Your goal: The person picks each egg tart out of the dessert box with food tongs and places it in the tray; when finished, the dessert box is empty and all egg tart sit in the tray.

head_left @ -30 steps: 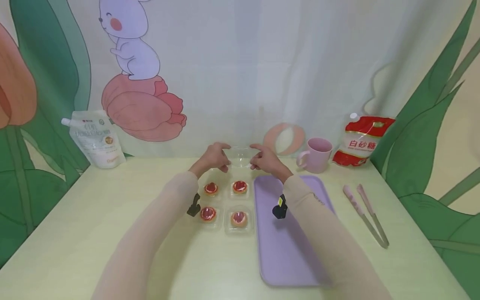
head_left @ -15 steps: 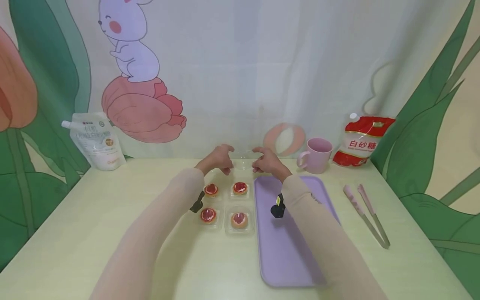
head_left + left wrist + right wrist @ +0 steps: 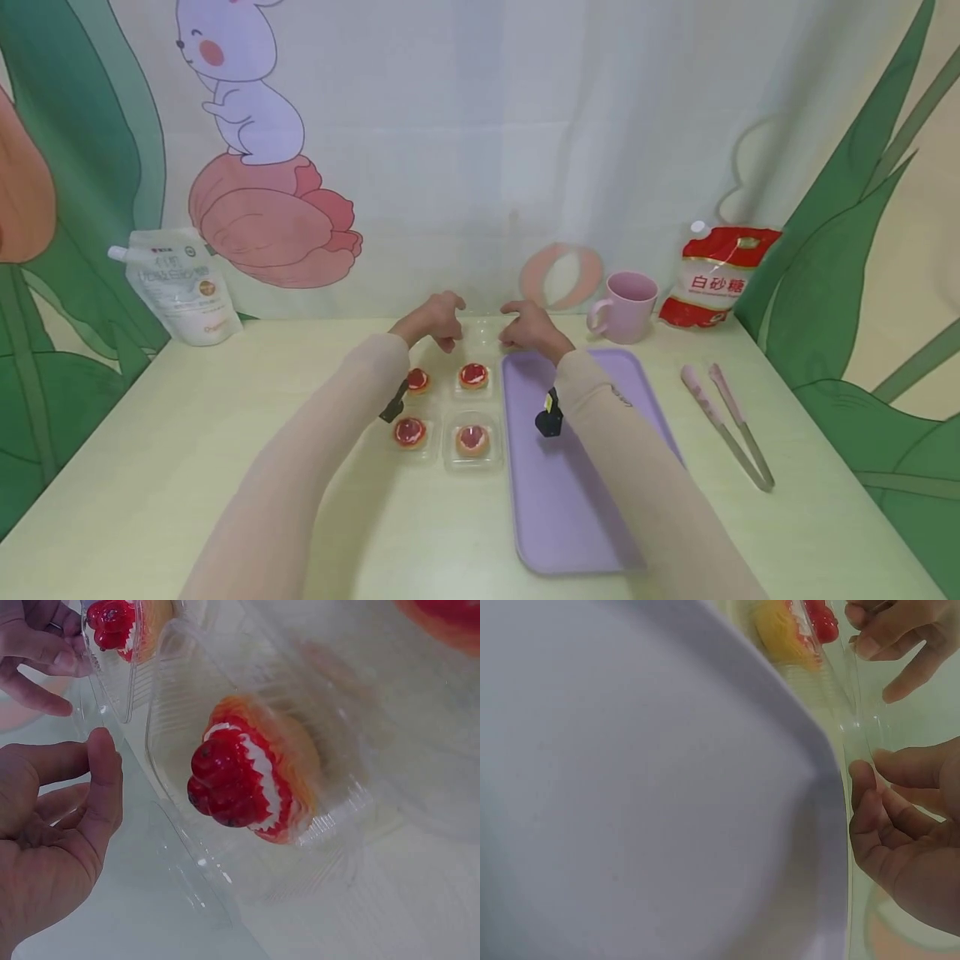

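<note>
At the back of the table, my left hand and right hand face each other across a clear plastic lid. Each hand pinches one side of it, index fingers reaching along its edge. The lid stands raised behind a clear box holding a red-topped tart. In the right wrist view the right hand has thumb and fingertips at the plastic edge. The left hand shows curled fingers in the left wrist view, beside a box with a berry tart. Transparency makes exact contact hard to see.
More boxed tarts sit in front, one at front right and one at front left. A purple tray lies under my right forearm. Tongs, a pink mug, a red-and-white pouch and a white pouch stand around.
The lid and both hands have dropped slightly, and the lid looks less upright. My left hand has moved a little rightward, then holds. The view has shifted slightly.
</note>
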Motion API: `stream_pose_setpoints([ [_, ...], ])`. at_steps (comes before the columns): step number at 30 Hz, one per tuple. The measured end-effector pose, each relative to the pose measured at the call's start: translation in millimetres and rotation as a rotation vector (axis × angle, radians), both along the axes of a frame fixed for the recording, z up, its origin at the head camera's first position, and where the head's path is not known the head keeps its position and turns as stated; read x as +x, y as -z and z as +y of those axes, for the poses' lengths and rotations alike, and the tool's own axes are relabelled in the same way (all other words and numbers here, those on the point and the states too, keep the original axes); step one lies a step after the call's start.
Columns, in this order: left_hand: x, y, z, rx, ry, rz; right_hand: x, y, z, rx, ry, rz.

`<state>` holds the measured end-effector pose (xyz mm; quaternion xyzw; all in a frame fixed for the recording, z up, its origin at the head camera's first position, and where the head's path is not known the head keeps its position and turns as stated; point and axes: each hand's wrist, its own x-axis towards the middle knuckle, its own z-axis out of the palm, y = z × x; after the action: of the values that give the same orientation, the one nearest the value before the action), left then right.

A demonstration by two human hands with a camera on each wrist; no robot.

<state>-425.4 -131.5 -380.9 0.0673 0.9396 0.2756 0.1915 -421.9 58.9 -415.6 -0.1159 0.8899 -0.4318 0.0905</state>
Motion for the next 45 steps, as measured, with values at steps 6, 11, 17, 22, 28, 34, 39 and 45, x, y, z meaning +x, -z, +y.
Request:
stream_pose_setpoints([
  [6,0.2,-2.2,-0.8,-0.019,0.013,-0.030,1.0,-1.8,-2,0.036,0.000,0.016],
  [11,1.1,-3.2,0.5,-0.046,0.020,-0.065,1.0,-2.2,-2,0.047,0.002,0.018],
  [17,3.5,-4.1,2.9,-0.070,0.025,-0.111,2.6,-1.9,-1,0.056,-0.008,0.022],
  [22,6.3,-6.5,1.7,-0.064,0.036,-0.106,4.9,-5.1,-1,0.067,-0.017,0.014],
  [28,11.0,-17.5,-8.0,-0.064,0.050,-0.111,6.3,-12.6,5,0.120,-0.040,0.021],
  [34,17.5,-34.1,-27.7,-0.052,0.054,-0.077,7.7,-21.7,9,0.217,-0.061,0.078],
  [39,32.3,-42.9,-52.8,-0.079,0.083,0.049,15.4,-32.6,11,0.207,-0.084,0.091],
  [45,70.2,-46.9,-75.6,-0.043,0.181,0.351,34.1,-41.8,8,0.171,-0.126,0.203],
])
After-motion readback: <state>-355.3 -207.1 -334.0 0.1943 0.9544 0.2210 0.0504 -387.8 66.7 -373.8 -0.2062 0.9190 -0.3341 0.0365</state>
